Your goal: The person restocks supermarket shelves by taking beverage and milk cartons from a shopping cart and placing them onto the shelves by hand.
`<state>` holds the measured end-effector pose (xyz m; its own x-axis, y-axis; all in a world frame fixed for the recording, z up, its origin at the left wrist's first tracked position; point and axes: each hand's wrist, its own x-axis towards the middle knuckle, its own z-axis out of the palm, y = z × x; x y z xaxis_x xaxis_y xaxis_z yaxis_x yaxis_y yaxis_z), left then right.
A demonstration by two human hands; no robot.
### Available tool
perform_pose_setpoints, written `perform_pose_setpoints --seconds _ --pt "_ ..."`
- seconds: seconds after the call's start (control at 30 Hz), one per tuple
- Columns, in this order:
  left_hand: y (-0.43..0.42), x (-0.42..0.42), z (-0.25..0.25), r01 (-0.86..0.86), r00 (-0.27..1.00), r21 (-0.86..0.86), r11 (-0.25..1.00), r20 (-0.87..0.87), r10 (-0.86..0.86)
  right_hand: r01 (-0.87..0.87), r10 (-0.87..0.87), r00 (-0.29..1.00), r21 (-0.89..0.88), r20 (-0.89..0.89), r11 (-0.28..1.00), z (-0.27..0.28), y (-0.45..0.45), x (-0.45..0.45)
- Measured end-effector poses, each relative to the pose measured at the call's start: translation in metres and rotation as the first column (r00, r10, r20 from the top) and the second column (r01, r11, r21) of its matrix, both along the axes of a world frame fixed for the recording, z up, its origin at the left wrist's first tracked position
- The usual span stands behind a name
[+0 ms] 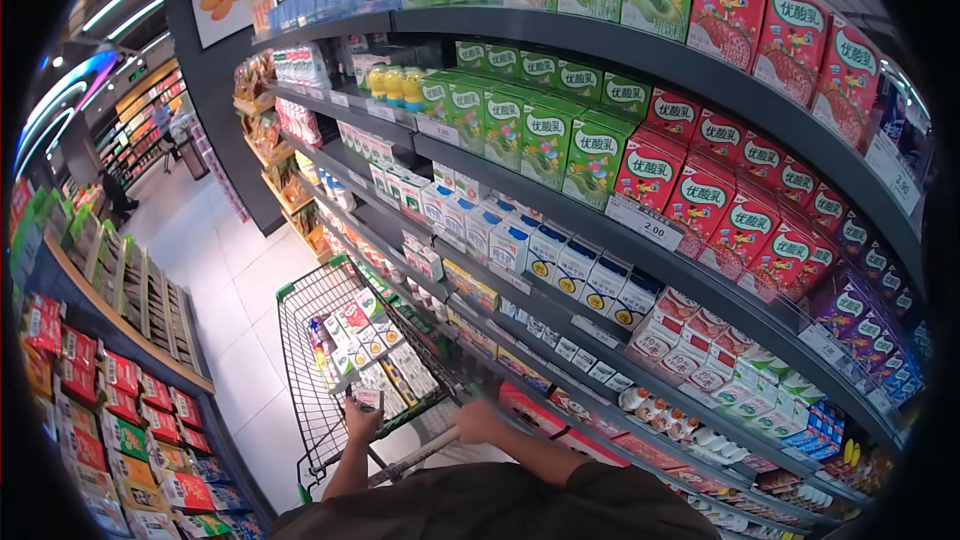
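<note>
My left hand (361,424) is closed on a small drink carton (368,399), white with a dark reddish part, held above the near end of the cart. At the right end of the shopping cart's handle (412,457), my right hand (480,422) is closed around the bar, its fingers partly blurred. The wire shopping cart (297,365) has green corner trim. Inside it lie several packs of cartons (394,380), mostly white with yellow, and a few coloured packages at its left side.
Tall dark shelves (560,155) run along my right, full of green cartons (545,140), red cartons (700,200) and white milk cartons (580,275). On the left stands a low display of bagged goods (115,420). A tiled aisle (225,290) leads ahead past a dark pillar (215,80).
</note>
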<state>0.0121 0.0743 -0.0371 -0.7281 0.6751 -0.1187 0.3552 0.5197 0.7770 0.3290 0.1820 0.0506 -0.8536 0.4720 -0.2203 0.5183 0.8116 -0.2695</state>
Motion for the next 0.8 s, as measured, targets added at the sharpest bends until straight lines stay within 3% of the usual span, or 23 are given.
perform_pose_setpoints --seconds 0.13,0.23,0.47,0.53,0.6,0.63,0.73,0.8 --pt "-0.019 0.018 -0.006 -0.002 0.999 0.021 1.000 -0.051 0.003 -0.015 0.014 1.000 0.046 0.020 0.999 0.018 -0.019 0.021" --pt "-0.028 0.036 -0.007 0.009 0.997 0.054 0.999 -0.077 -0.005 -0.053 0.043 0.994 0.093 0.101 0.994 -0.002 -0.027 0.033" --pt "-0.058 0.088 0.021 0.017 0.999 0.165 0.986 0.031 -0.022 -0.025 0.003 0.990 0.154 0.141 0.988 0.001 -0.056 0.072" --pt "-0.066 0.097 0.008 -0.058 0.998 0.213 0.975 -0.004 0.060 -0.035 0.004 0.983 0.165 0.185 0.986 -0.010 -0.063 0.082" --pt "-0.068 0.092 -0.036 -0.104 0.991 0.260 0.960 -0.052 0.121 0.006 -0.028 0.987 0.135 0.161 0.991 0.011 -0.077 0.093" --pt "-0.073 0.097 -0.034 -0.088 0.995 0.292 0.952 0.065 0.072 0.041 -0.059 0.986 0.117 0.153 0.992 0.020 -0.083 0.102" --pt "-0.086 0.126 -0.016 -0.040 0.999 0.286 0.957 0.025 0.034 0.052 -0.069 0.982 0.102 0.175 0.993 0.007 -0.095 0.119" --pt "-0.094 0.148 -0.003 -0.028 0.996 0.275 0.961 0.091 0.003 0.045 -0.061 0.985 0.102 0.160 0.994 0.005 -0.097 0.133"
